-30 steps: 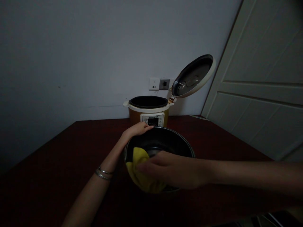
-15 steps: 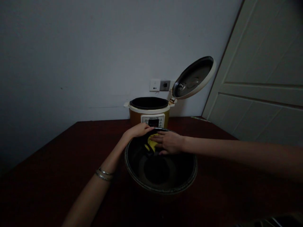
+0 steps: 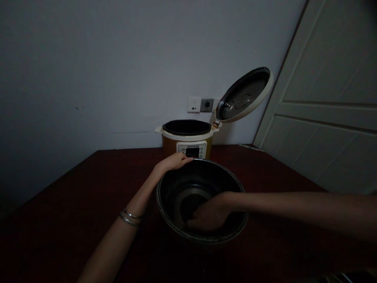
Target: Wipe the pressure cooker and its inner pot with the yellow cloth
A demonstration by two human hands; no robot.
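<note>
A dark inner pot [image 3: 203, 171] with a worn, pale rim stands tilted toward me on the table. My left hand [image 3: 175, 160], with bracelets at its wrist, is closed over the pot's far left rim. Deep inside the pot, my right hand [image 3: 210, 214] presses low against the near part of the bottom, fingers curled under. The yellow cloth seen under this hand a moment ago is now hidden beneath it. Just behind the pot stands a brown and white electric cooker [image 3: 188, 137], its hinged lid [image 3: 244, 94] raised to the right.
The dark red table [image 3: 123, 173] runs back to a pale wall [image 3: 103, 78]. Sockets [image 3: 194, 105] are set in the wall behind the cooker. A white panelled door [image 3: 321, 118] rises on the right. Something dark with pale streaks lies at the bottom right corner.
My right hand has moved from the pot's far wall down toward me to the near bottom, and the yellow cloth has gone out of sight under it. My left hand stays on the rim.
</note>
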